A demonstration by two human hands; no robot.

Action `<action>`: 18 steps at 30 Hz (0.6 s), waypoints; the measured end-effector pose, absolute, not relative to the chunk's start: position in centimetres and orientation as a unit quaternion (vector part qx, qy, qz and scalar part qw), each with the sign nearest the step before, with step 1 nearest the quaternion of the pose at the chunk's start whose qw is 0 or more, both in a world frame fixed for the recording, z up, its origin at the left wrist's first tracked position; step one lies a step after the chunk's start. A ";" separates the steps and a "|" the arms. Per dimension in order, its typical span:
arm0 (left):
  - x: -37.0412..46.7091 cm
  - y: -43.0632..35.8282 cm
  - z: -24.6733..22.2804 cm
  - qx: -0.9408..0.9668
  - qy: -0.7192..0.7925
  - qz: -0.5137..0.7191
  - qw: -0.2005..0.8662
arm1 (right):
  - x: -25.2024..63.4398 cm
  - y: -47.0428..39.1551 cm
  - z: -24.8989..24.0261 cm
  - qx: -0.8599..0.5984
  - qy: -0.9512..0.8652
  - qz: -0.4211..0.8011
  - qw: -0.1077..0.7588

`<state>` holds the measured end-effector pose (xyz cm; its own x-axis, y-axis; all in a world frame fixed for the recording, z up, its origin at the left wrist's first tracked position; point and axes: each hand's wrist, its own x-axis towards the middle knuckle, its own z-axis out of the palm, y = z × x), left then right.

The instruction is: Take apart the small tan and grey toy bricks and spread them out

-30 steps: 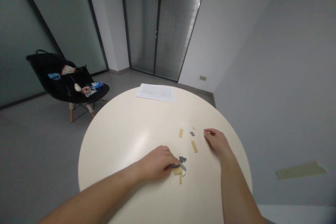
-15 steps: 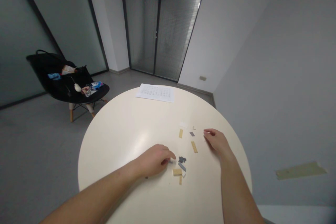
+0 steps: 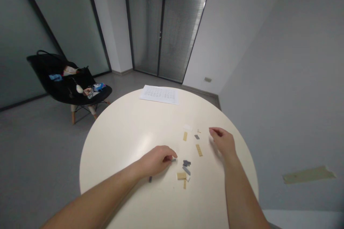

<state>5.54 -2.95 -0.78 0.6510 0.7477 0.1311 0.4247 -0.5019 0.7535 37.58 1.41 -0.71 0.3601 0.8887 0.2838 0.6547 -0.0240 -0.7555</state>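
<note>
My left hand (image 3: 159, 159) is closed, pinching a small grey building brick (image 3: 173, 160) between thumb and forefinger. Just right of it lie a dark grey brick piece (image 3: 186, 163), a lighter grey brick (image 3: 186, 170), a tan brick (image 3: 181, 176) and a narrow tan piece (image 3: 184, 184). By my left wrist sits a dark brick (image 3: 150, 179). My right hand (image 3: 222, 140) hovers over the table's right side, fingertips pinched together; whatever they hold, if anything, is too small to make out. Left of it are a long tan brick (image 3: 199, 150) and a flat grey piece (image 3: 197, 137).
The round white table (image 3: 115, 143) carries a printed sheet (image 3: 159, 94) at its far edge. Another tan brick (image 3: 185, 136) lies mid-table. A black chair (image 3: 61, 86) with a bag and packets stands back left. A wall (image 3: 290, 96) rises close on the right.
My left hand has lifted and drawn slightly left, with the grey building brick now showing in its pinch. My right hand has risen a little, its fingertips closer together.
</note>
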 end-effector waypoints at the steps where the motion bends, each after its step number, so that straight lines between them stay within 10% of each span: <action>1: 5.6 -2.9 -0.9 0.829 0.355 0.231 0.365 | 37.4 1.4 -0.7 -0.700 -0.550 0.145 0.433; 18: 5.8 -2.4 -0.1 0.676 0.435 0.372 0.464 | 29.8 -0.2 0.8 -0.588 -0.657 0.282 0.378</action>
